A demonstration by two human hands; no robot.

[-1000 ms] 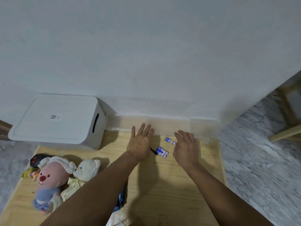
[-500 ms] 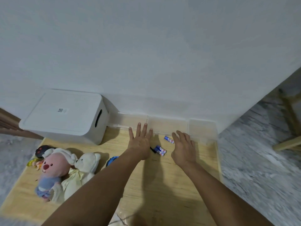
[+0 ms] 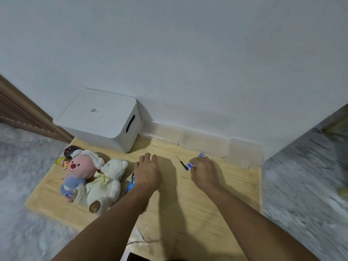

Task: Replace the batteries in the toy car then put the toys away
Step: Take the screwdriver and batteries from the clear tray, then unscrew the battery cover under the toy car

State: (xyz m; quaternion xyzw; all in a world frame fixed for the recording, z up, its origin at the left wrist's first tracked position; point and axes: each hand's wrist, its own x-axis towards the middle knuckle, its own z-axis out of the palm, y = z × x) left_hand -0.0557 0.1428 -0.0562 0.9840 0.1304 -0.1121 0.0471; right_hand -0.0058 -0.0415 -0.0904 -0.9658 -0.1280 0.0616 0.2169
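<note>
The right hand [image 3: 204, 171] lies palm down near the far right corner of the wooden board [image 3: 197, 213], fingers curled over a pair of blue batteries [image 3: 190, 165]. Whether the fingertips already pinch the pair or merely cover it cannot be told. A third blue battery [image 3: 201, 155] shows just beyond the knuckles. A small screwdriver [image 3: 181, 162] lies on the board just left of the pair, its tip pointing to the far edge.

The left hand [image 3: 147, 173] hovers palm down at mid-board, fingers together and lightly bent, holding nothing. Under its wrist a blue edge of the toy car [image 3: 131, 182] shows; most of the car is hidden by the forearm.

Procedure, as judged:
1. Close thumb and forefinger round both cells of the pair before lifting; round cells are likely to roll toward the right edge.
2. Keep the screwdriver within reach; the battery cover probably needs it.
3. Draw the car clear of the cream teddy bear [image 3: 106, 182] and turn it underside up with the left hand.
4. Match polarity marks on insertion.

The pink plush [image 3: 78, 171] lies along the left edge, touching the teddy bear. The white lidded storage box [image 3: 99, 119] stands at the far left corner, lid on. Clear plastic containers [image 3: 204, 144] line the far edge.
</note>
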